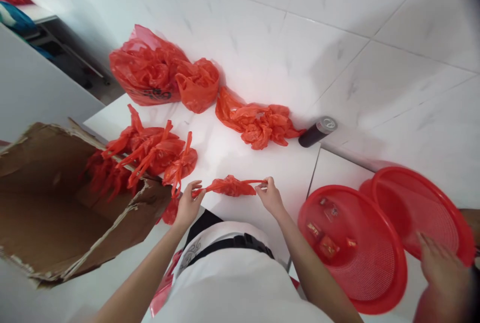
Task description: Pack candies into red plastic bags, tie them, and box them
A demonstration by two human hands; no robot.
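The person's left hand [189, 203] and right hand [270, 197] each pinch shut on one twisted handle of a small knotted red plastic bag [230, 186], stretched between them just above the white desk [240, 155]. The thin film looks light, soft and crinkly, likely to slip or tear, so the roped handles seem the best hold. Beyond lie more red bags, one large bag [147, 69] with dark, unreadable print, and a dark can [318, 131] whose label cannot be read.
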